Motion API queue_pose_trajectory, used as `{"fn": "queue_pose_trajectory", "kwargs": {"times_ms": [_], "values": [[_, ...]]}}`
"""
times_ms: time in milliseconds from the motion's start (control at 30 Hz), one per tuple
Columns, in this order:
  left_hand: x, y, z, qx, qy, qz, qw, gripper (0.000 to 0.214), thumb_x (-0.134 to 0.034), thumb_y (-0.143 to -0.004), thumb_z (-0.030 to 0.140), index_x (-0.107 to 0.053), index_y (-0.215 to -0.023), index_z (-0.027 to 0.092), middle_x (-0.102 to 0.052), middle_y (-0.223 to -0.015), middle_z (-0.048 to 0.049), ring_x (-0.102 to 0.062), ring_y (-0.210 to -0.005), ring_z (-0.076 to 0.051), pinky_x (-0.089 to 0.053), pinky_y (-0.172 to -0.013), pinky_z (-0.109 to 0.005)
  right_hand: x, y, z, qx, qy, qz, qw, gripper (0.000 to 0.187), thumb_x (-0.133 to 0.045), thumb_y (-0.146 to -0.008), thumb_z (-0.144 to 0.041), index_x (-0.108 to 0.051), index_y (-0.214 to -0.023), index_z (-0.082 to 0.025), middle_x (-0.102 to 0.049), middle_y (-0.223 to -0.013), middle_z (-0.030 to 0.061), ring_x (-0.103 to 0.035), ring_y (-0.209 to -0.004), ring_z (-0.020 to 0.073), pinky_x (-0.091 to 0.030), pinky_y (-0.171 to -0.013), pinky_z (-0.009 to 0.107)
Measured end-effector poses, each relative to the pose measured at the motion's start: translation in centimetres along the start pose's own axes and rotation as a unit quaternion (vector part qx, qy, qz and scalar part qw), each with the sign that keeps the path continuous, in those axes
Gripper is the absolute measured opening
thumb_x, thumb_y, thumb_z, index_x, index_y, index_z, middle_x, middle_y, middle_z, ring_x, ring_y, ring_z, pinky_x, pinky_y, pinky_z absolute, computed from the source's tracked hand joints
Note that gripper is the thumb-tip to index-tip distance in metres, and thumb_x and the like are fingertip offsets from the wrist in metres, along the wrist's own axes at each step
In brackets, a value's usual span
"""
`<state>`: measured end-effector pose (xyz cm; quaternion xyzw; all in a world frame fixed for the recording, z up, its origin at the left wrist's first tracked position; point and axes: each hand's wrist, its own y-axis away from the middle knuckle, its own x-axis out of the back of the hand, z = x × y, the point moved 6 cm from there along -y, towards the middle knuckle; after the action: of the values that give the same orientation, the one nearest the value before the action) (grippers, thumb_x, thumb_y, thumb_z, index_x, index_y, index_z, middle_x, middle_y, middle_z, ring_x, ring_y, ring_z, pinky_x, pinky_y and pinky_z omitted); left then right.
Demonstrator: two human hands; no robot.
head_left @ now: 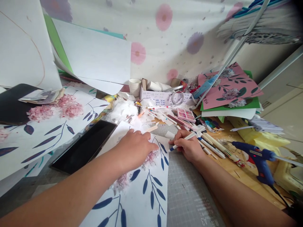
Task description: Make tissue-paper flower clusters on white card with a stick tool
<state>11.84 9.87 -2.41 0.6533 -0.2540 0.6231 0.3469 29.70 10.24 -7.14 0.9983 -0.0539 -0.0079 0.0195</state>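
Observation:
My left hand lies flat, fingers spread, pressing on a white sheet painted with pink flowers and dark blue leaves. The sheet rests on a grey cutting mat. My right hand is closed round a white pen whose blue tip touches the sheet's right edge, close to my left fingertips. Both forearms reach in from the bottom of the view.
A black tablet lies left of the sheet. A blue glue gun stands on the wooden desk at right. Pens, a pink paint palette, paper cups and scraps crowd the back. Floral papers lean right and left.

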Motion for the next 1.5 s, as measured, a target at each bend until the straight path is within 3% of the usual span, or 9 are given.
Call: {"fn": "queue_pose_trajectory", "kwargs": {"times_ms": [133,367,500,633,833,1500], "values": [[0.0,-0.04,-0.04,0.004,0.006,-0.004,1.0,0.045,-0.044,-0.082,0.015,-0.062,-0.114,0.04,-0.058,-0.1,-0.0062,-0.054,-0.084,-0.026,-0.036,-0.08,-0.042,0.11,-0.08,-0.03,0.003,0.001,0.011,1.0,0.014,-0.063,-0.052,-0.019,-0.05,-0.046,-0.019,-0.051,-0.04,-0.0022,-0.055,-0.046,0.0148,-0.023,-0.035,0.018],[0.06,-0.01,-0.02,0.005,0.007,-0.006,1.0,0.046,-0.044,-0.081,0.015,-0.062,-0.114,0.04,-0.058,-0.101,-0.0065,-0.055,-0.085,-0.027,-0.036,-0.08,-0.043,0.1,-0.62,0.13,0.021,-0.003,0.016,1.0,0.012,-0.061,-0.056,-0.017,-0.051,-0.051,-0.019,-0.061,-0.047,-0.0012,-0.043,-0.039,0.0087,-0.027,-0.038,0.02],[0.06,0.01,0.01,0.009,0.007,-0.009,1.0,0.044,-0.045,-0.08,0.015,-0.063,-0.113,0.039,-0.058,-0.099,-0.0064,-0.054,-0.084,-0.026,-0.036,-0.079,-0.041,-0.04,-0.72,-0.07,0.029,-0.003,0.02,0.999,0.014,-0.062,-0.057,-0.017,-0.05,-0.05,-0.019,-0.056,-0.043,-0.0034,-0.043,-0.039,0.0087,-0.028,-0.039,0.02],[0.16,-0.06,-0.02,0.008,0.002,-0.007,1.0,0.043,-0.044,-0.082,0.016,-0.063,-0.114,0.04,-0.059,-0.101,-0.0064,-0.054,-0.084,-0.025,-0.037,-0.08,-0.041,0.02,-0.55,-0.04,0.02,-0.003,0.018,1.0,0.012,-0.061,-0.055,-0.017,-0.05,-0.05,-0.019,-0.061,-0.046,-0.0014,-0.042,-0.038,0.0084,-0.026,-0.038,0.02],[0.04,-0.07,-0.04,0.005,0.001,-0.001,1.0,0.046,-0.044,-0.081,0.015,-0.062,-0.114,0.041,-0.059,-0.101,-0.0067,-0.055,-0.084,-0.027,-0.036,-0.079,-0.043,0.23,-0.11,0.05,0.003,-0.001,0.004,1.0,0.014,-0.063,-0.054,-0.018,-0.051,-0.047,-0.019,-0.05,-0.04,-0.003,-0.056,-0.046,0.0146,-0.022,-0.036,0.018],[-0.1,-0.01,-0.1,0.001,-0.001,0.002,1.0,0.046,-0.046,-0.081,0.015,-0.061,-0.114,0.043,-0.059,-0.101,-0.006,-0.056,-0.083,-0.027,-0.037,-0.078,-0.042,0.12,-0.64,0.13,0.027,-0.012,0.022,0.999,0.013,-0.063,-0.057,-0.017,-0.051,-0.051,-0.018,-0.063,-0.048,-0.0007,-0.042,-0.037,0.0076,-0.028,-0.038,0.019]]}}
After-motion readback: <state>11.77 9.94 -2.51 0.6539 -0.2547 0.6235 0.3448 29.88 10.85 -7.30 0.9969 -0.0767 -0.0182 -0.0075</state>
